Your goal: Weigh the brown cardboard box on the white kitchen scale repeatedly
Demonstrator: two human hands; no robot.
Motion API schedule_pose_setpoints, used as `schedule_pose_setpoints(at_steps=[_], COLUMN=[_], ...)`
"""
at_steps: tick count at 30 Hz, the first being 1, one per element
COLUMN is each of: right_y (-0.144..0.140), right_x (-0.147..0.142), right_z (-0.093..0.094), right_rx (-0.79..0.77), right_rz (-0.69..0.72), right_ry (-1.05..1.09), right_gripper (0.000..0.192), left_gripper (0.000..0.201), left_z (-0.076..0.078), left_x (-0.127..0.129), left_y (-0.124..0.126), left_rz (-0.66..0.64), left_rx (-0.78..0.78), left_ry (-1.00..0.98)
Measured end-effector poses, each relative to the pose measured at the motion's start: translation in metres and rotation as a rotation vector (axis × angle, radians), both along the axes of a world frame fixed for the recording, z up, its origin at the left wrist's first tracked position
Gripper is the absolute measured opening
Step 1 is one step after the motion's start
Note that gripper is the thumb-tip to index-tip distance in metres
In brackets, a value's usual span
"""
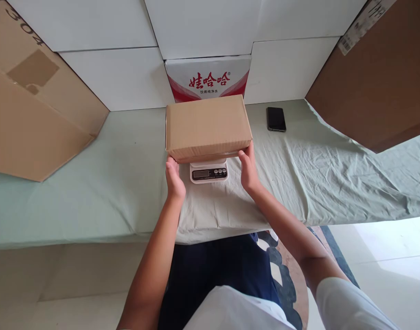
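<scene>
A closed brown cardboard box (208,123) is gripped at its two near corners, over a small white kitchen scale (209,179). My left hand (174,178) has its thumb at the box's near left corner, with the fingers mostly hidden beneath. At the near right corner, my right hand (248,167) presses its thumb on the front face and its fingers along the side. The box hides the scale's platform, so I cannot tell whether it rests on it. Only the scale's front panel, with a display and buttons, shows.
A black phone (276,119) lies on the pale green cloth (141,174) to the right. Large cardboard panels stand at left (48,119) and right (371,87). Behind is a white and red printed carton (210,75) against a white tiled wall (117,75).
</scene>
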State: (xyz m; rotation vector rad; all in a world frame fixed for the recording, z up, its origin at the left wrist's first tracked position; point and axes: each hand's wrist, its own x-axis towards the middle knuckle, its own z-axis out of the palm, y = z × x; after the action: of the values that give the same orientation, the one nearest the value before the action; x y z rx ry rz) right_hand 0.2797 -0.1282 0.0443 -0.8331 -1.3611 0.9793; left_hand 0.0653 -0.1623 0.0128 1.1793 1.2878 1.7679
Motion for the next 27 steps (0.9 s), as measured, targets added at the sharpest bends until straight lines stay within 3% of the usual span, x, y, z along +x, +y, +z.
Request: schedule_pose_setpoints(at_steps=[6,12,16,27], right_y=[0.001,0.006,0.011,0.007], right_x=[0.005,0.005,0.004,0.004], right_z=[0.004,-0.010,-0.017,-0.012], right_rx=[-0.004,-0.048,-0.053,-0.054], right_rz=[-0.025,0.019,0.026,0.028], right_ry=[0.018,0.031,0.032,0.010], right_gripper=[0.063,0.065,0.067,0.069], left_gripper=[0.083,0.086,0.086,0.085], left_z=[-0.012,-0.023,-0.024,-0.020], left_x=[-0.003,-0.011,-0.013,-0.014], left_y=[0.003,0.008,0.011,0.014], left_rz=[-0.009,0.017,0.013,-0.027], left_rx=[0.056,0.066,0.068,0.093], left_ry=[0.130,0.174,0.176,0.148])
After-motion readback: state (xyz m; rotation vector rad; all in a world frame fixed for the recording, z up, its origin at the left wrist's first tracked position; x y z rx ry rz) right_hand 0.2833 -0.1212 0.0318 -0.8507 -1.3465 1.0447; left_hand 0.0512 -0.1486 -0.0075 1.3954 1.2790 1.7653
